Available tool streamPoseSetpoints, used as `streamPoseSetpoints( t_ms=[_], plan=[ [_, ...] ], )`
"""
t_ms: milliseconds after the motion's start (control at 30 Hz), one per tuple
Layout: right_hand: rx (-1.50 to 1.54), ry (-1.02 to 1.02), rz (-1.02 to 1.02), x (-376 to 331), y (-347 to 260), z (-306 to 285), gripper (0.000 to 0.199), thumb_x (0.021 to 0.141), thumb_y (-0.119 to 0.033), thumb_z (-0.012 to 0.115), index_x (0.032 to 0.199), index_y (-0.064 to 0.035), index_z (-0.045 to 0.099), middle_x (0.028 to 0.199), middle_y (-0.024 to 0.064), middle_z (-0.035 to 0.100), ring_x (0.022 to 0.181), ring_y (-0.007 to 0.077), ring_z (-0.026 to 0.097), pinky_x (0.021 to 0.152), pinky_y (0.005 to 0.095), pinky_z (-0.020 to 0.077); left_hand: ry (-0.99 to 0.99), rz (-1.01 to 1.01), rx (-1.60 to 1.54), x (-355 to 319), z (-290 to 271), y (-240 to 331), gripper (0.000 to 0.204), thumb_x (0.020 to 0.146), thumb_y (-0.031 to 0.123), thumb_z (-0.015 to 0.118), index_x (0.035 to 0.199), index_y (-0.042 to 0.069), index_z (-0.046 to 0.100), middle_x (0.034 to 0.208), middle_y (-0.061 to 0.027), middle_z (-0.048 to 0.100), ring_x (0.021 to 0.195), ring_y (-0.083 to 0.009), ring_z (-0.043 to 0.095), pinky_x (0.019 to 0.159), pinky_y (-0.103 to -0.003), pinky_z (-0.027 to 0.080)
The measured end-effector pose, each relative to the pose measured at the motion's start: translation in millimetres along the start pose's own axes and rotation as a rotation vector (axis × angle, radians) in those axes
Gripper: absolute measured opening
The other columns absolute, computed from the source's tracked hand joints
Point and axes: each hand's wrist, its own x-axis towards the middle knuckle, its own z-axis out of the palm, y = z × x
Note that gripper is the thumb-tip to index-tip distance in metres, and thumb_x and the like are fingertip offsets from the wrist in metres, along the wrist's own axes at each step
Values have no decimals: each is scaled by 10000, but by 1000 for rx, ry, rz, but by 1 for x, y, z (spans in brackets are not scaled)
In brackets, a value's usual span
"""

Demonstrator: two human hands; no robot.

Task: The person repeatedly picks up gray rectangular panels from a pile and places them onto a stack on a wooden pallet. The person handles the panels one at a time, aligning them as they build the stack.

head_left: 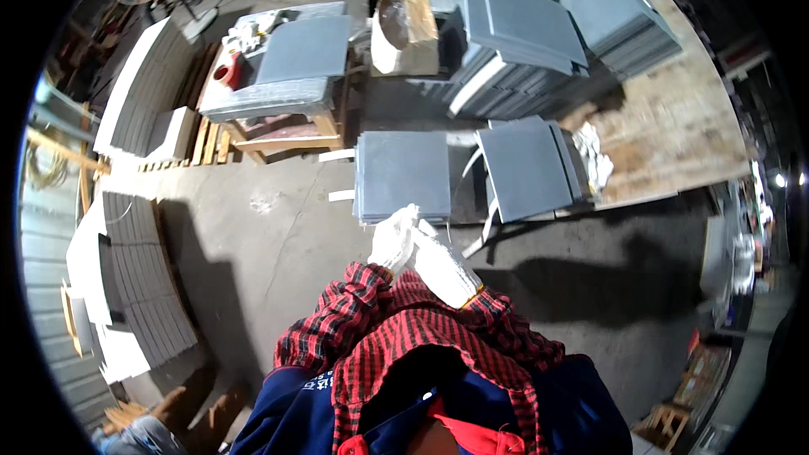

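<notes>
A red cup (224,74) sits on a wooden bench (278,131) at the left. The gloved left hand (393,238) touches the gloved right hand (444,268), fingers curled together; whether they hold anything cannot be told. Just beyond them lies a stack of grey slabs (403,175), with another grey stack (527,167) to its right.

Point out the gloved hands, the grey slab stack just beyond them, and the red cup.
left hand (393,238), head view, back of the white glove.
right hand (442,270), head view, back of the white glove.
grey slab stack (403,173), head view, top face.
red cup (224,73), head view, rim.
</notes>
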Motion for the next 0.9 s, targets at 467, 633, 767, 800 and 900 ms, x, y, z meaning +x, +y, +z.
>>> streamPoseSetpoints(
  t_ms=[467, 633, 767, 800, 900],
  plan=[
    [-883, 158, -63, -182, -61, 3, 411, 978, -115, 532, 1368, 14, 508, 1333, 168, 571, 1198, 195, 584, 1009, 304, 468, -434, 180, 683, -87, 57, -6, 445, 991, 442, 416, 916, 98, 689, 718, -146, 648, 718, -330, 664, 674, -394, 515],
    [-875, 137, -34, -235, -77, -24, 405, 924, -121, 589, 1314, -11, 575, 1299, 162, 596, 1179, 210, 602, 999, 298, 485, -564, 349, 618, -110, 94, 16, 415, 1026, 391, 394, 982, 91, 677, 761, -141, 666, 703, -327, 661, 669, -390, 521],
    [-847, 187, -9, -276, -68, -53, 401, 881, -125, 635, 1270, -30, 628, 1271, 158, 615, 1164, 222, 617, 990, 294, 499, -761, 475, 281, -129, 131, 20, 373, 1024, 308, 434, 924, 45, 679, 739, -96, 680, 669, -226, 665, 625, -335, 515],
    [-784, 213, 38, -288, -58, -60, 400, 870, -127, 647, 1260, -35, 641, 1264, 157, 620, 1160, 225, 621, 988, 293, 503, -836, 502, 120, -138, 142, 25, 359, 1019, 290, 445, 912, 41, 680, 732, -83, 681, 662, -201, 662, 610, -321, 510],
    [154, 499, 92, -329, -16, -78, 406, 788, -115, 658, 1190, -74, 687, 1175, 131, 656, 1043, 245, 658, 866, 310, 540, -839, 907, 366, -188, 177, 20, 293, 943, 378, 576, 935, 99, 663, 654, -91, 622, 550, -264, 600, 516, -352, 494]
  ],
)
